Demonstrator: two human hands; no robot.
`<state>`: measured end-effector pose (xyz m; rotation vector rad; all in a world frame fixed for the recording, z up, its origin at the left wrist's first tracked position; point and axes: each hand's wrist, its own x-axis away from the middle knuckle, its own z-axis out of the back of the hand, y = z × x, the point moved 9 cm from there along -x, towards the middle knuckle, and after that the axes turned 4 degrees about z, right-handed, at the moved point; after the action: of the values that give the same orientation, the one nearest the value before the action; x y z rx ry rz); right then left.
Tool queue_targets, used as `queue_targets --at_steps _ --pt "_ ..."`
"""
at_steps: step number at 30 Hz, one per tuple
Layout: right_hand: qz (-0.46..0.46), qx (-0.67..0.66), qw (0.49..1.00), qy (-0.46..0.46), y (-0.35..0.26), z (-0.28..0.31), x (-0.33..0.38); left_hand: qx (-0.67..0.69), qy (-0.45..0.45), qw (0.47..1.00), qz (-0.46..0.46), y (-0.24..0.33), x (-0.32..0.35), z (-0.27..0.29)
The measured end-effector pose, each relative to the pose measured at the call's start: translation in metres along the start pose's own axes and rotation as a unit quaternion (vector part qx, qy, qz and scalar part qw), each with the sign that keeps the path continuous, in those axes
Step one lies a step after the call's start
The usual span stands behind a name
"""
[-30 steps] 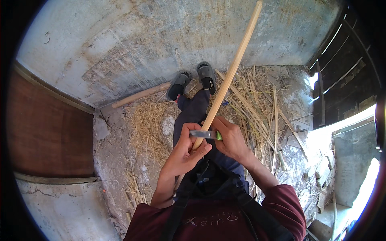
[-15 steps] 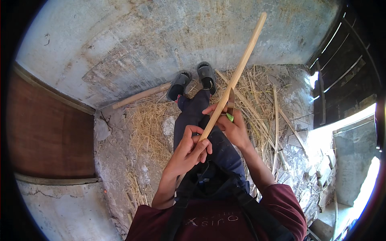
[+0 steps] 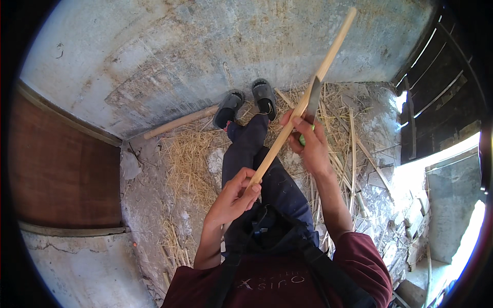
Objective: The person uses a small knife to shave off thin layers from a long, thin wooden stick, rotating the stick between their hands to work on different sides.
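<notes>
A long, pale wooden strip (image 3: 281,139) slants up and away to the right over my legs. Its near part is gripped between the thumb and fingers of my left hand (image 3: 235,197). Farther along, my right hand (image 3: 310,141) is closed on a knife (image 3: 314,97) with a bright green handle, mostly covered by the fingers. The blade lies against the strip's right side, pointing away from me. My right fingertips also touch the strip near the blade.
Shavings and straw (image 3: 190,159) litter the floor around my legs, with long split strips (image 3: 352,154) at the right. A stained wall (image 3: 179,56) rises just past my sandals (image 3: 264,92). A round pole (image 3: 179,122) lies along its foot. A brown panel (image 3: 67,164) stands left; rubble (image 3: 411,220) lies right.
My right hand and the knife have slid up and away along the strip. The strip's far end has shifted right, and my left hand has moved slightly down and left.
</notes>
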<state>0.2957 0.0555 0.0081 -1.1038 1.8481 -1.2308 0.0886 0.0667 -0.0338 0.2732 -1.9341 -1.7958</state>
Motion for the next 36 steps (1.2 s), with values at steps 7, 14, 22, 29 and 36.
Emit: queue_targets --at_steps 7,14,22,29,36 --pt "0.092 0.108 0.989 -0.047 -0.02 -0.002 0.009 -0.018 0.091 0.996 -0.007 0.003 0.003 0.013" --pt "0.264 0.373 0.888 -0.055 0.014 -0.026 0.039 0.032 0.11 0.993 0.013 0.012 -0.007 0.004" --pt "0.293 0.437 0.85 -0.036 0.011 -0.038 0.048 0.019 0.1 0.994 -0.026 0.019 -0.005 -0.008" --pt "0.306 0.45 0.839 -0.03 0.009 -0.039 0.047 0.004 0.098 0.995 -0.03 0.019 -0.005 -0.011" --pt "0.329 0.444 0.834 0.006 -0.004 -0.035 0.037 -0.118 0.147 0.981 -0.04 0.035 0.003 -0.005"
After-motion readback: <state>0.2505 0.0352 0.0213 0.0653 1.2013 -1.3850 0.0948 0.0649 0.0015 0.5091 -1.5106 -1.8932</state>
